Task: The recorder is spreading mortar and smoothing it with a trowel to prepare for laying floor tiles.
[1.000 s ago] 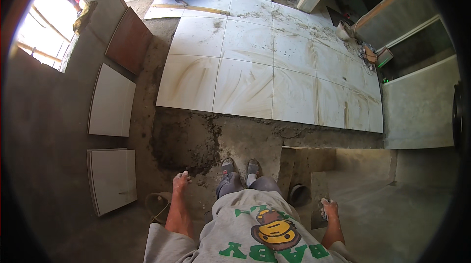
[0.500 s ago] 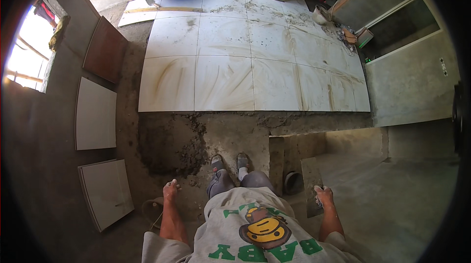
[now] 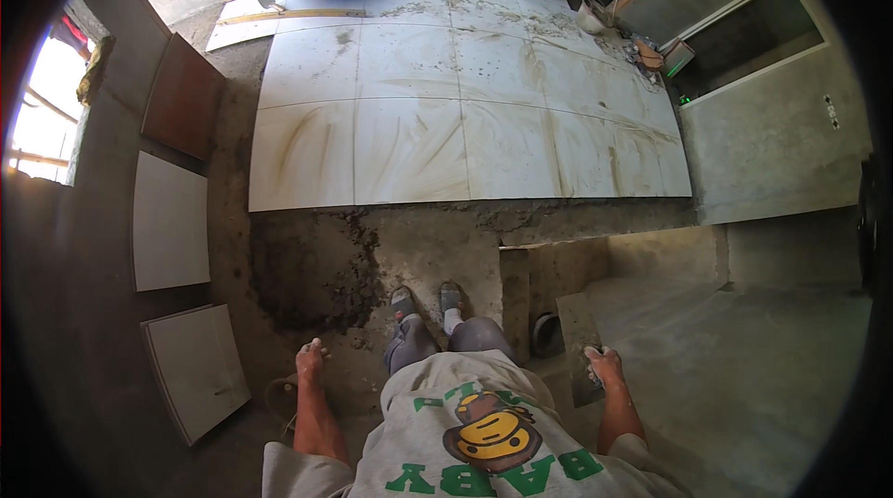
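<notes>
- My right hand [image 3: 606, 368], near right, grasps a flat, rectangular grey metal trowel [image 3: 578, 317], its long blade pointing away from me above the lower grey concrete floor [image 3: 744, 349].
- My left hand [image 3: 312, 360], near left, has its fingers curled; no tool shows in it, and I cannot tell how tightly it is closed. Close beside that forearm is a dim, round bucket [image 3: 277, 394].
- Over the last second my view has swung to the right, and the trowel has come slightly farther forward, showing more of its blade.
- Ahead, the large white square floor tiles [image 3: 307, 159], streaked with brown, look unaltered, as does the dark, crumbly mortar patch [image 3: 312, 261] on their near side, left of my feet. The trowel is apart from both, so no spreading is under way.
- Far left, a long, pale wooden strip [image 3: 321, 13] lies across the tiles.
</notes>
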`<action>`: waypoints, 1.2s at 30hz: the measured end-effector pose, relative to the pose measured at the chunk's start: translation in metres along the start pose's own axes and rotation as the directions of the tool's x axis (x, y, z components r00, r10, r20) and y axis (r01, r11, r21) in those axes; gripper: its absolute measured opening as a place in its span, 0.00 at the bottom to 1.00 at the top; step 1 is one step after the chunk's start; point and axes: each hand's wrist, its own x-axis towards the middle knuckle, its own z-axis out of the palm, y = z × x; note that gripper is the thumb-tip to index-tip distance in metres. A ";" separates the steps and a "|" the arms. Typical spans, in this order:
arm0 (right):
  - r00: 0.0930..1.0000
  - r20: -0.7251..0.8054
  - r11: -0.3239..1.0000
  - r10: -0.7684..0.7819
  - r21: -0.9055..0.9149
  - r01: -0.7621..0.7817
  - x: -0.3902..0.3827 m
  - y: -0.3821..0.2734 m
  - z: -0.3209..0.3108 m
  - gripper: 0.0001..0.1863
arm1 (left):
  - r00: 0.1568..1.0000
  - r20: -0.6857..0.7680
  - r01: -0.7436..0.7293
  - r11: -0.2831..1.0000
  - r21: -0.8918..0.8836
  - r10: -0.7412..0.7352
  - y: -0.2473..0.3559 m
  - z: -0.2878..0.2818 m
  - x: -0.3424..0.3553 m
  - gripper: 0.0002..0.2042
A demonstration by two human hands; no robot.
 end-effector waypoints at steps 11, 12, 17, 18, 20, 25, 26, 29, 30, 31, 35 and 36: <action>1.000 -0.001 0.997 -0.001 -0.079 0.001 0.001 -0.014 -0.012 0.18 | 0.998 -0.043 -0.051 0.997 -0.059 0.049 -0.026 -0.007 0.000 0.21; 1.000 0.006 0.996 -0.019 -0.087 0.019 0.005 -0.017 -0.012 0.18 | 0.998 -0.051 -0.049 0.996 -0.071 0.045 -0.028 -0.011 -0.001 0.21; 0.997 0.023 0.985 -0.068 -0.155 0.071 0.011 -0.046 -0.019 0.18 | 0.993 -0.113 -0.064 0.972 -0.227 0.039 -0.046 -0.032 -0.012 0.22; 0.996 0.005 0.979 -0.088 -0.183 0.087 0.012 -0.052 -0.021 0.18 | 0.990 -0.140 -0.065 0.966 -0.250 0.031 -0.045 -0.033 -0.018 0.22; 0.991 0.026 0.960 -0.132 -0.246 0.135 0.021 -0.072 -0.020 0.18 | 0.979 -0.202 -0.072 0.975 -0.210 0.029 -0.043 -0.034 -0.036 0.22; 0.957 0.097 0.911 -0.273 -0.294 0.289 0.036 -0.127 -0.021 0.17 | 0.950 -0.305 -0.046 0.936 -0.348 -0.067 -0.094 -0.050 -0.067 0.21; 0.951 0.101 0.891 -0.293 -0.332 0.310 0.039 -0.140 -0.021 0.17 | 0.940 -0.326 -0.021 0.941 -0.339 -0.097 -0.100 -0.051 -0.077 0.20; 0.909 0.159 0.832 -0.385 -0.367 0.416 0.053 -0.174 -0.025 0.15 | 0.894 -0.408 0.024 0.929 -0.369 -0.185 -0.138 -0.043 -0.110 0.17; 0.885 0.170 0.804 -0.434 -0.371 0.465 0.053 -0.189 -0.026 0.16 | 0.866 -0.448 0.040 0.924 -0.381 -0.223 -0.150 -0.039 -0.120 0.16; 0.881 0.188 0.772 -0.434 -0.427 0.471 0.056 -0.204 -0.027 0.16 | 0.853 -0.464 0.035 0.913 -0.406 -0.239 -0.168 -0.035 -0.128 0.16; 0.790 0.261 0.634 -0.554 -0.483 0.604 0.099 -0.239 -0.042 0.19 | 0.822 -0.497 0.017 0.884 -0.467 -0.279 -0.220 0.011 -0.162 0.13; 0.780 0.271 0.619 -0.564 -0.486 0.617 0.106 -0.246 -0.043 0.19 | 0.821 -0.502 0.011 0.887 -0.462 -0.272 -0.228 0.029 -0.170 0.13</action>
